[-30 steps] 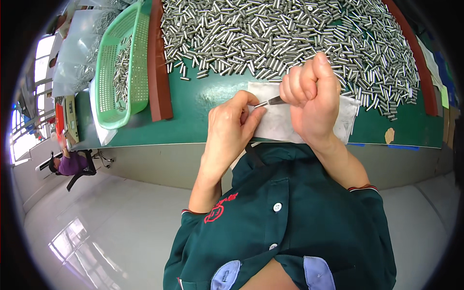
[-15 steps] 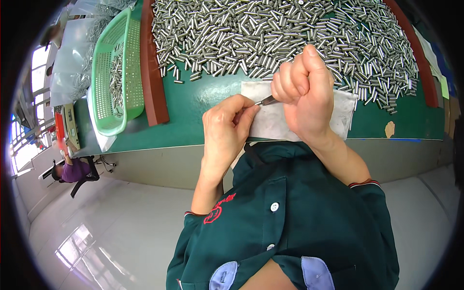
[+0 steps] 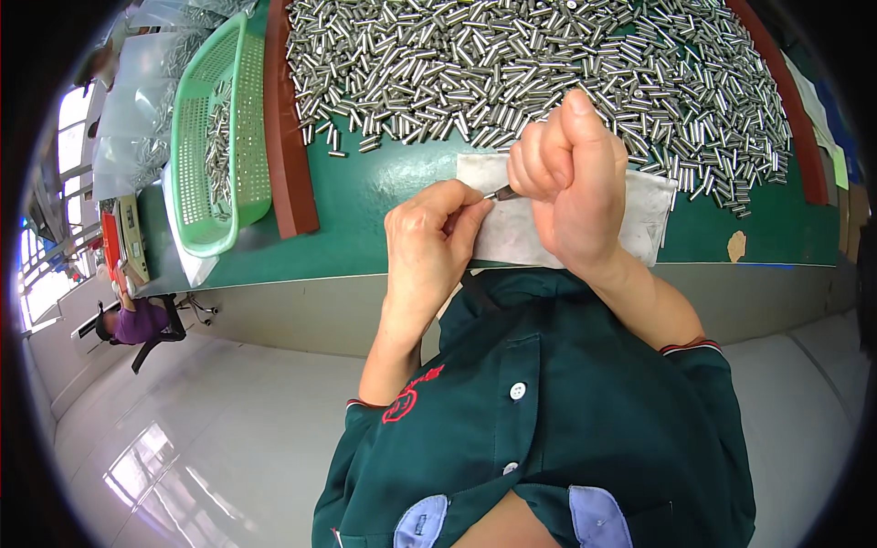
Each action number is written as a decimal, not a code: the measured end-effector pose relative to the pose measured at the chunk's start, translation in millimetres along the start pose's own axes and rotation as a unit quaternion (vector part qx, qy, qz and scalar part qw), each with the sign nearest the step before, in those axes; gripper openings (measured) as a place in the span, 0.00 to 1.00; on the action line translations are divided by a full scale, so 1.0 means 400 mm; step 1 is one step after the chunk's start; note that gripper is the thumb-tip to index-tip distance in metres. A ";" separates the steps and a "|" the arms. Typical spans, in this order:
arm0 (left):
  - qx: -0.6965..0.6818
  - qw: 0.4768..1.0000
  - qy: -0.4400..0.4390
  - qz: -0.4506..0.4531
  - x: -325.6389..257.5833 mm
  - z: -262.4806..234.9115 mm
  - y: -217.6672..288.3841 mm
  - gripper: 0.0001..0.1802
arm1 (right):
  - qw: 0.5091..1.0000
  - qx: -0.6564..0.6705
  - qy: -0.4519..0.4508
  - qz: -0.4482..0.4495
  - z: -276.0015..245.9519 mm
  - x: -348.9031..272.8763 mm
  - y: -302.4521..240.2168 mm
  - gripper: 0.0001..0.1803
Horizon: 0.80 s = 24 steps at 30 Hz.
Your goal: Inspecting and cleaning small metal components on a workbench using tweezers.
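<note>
Thumb and fingertips of my left hand (image 3: pixel 427 233) pinch a small metal pin (image 3: pixel 491 196), whose end just shows beyond them. My right hand (image 3: pixel 577 187) is curled in a fist, thumb up, around a slim dark tool (image 3: pixel 508 192); most of it is hidden in the palm and its exact kind cannot be made out. The tool's tip meets or nearly meets the pin's end. Both hands are over a greyish-white cloth (image 3: pixel 507 239) on the green tabletop (image 3: pixel 365 196). Beyond them spreads a large heap of shiny metal pins (image 3: pixel 512 73).
Red-brown bars border the heap at left (image 3: pixel 290 173) and right (image 3: pixel 804 137). A green perforated basket (image 3: pixel 187 215) with pins stands on the left, beside clear plastic bags (image 3: pixel 132 119). A brown scrap (image 3: pixel 736 245) lies at right. Far left sits a person in purple (image 3: pixel 142 321).
My right hand has shifted slightly left and tilted, bringing the tool a little closer to the left fingertips. My left hand keeps its pinch almost in place.
</note>
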<state>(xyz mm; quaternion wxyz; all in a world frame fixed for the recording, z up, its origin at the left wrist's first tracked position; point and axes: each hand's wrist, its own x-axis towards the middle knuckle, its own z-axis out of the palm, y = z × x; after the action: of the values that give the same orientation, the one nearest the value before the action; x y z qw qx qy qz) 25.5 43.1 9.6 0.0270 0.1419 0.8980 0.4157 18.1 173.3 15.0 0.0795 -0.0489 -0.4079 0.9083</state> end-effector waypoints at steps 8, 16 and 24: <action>-0.010 0.999 -0.032 -0.013 0.012 -0.009 0.002 0.05 | 0.985 -0.145 -0.061 -0.075 0.034 -0.024 0.007 0.20; -0.093 0.995 0.005 -0.041 -0.019 -0.018 0.009 0.03 | 0.992 -0.110 -0.027 -0.054 0.021 -0.019 0.017 0.22; -0.605 0.767 -0.089 -0.196 -0.009 -0.052 -0.043 0.07 | 0.995 -0.071 -0.055 -0.045 0.012 -0.009 0.010 0.21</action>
<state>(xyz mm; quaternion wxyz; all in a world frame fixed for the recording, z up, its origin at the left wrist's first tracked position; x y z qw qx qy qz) 21.6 16.0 9.9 0.2681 -0.0461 0.4626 0.8438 20.4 166.7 15.2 0.0938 0.0137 -0.4771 0.8737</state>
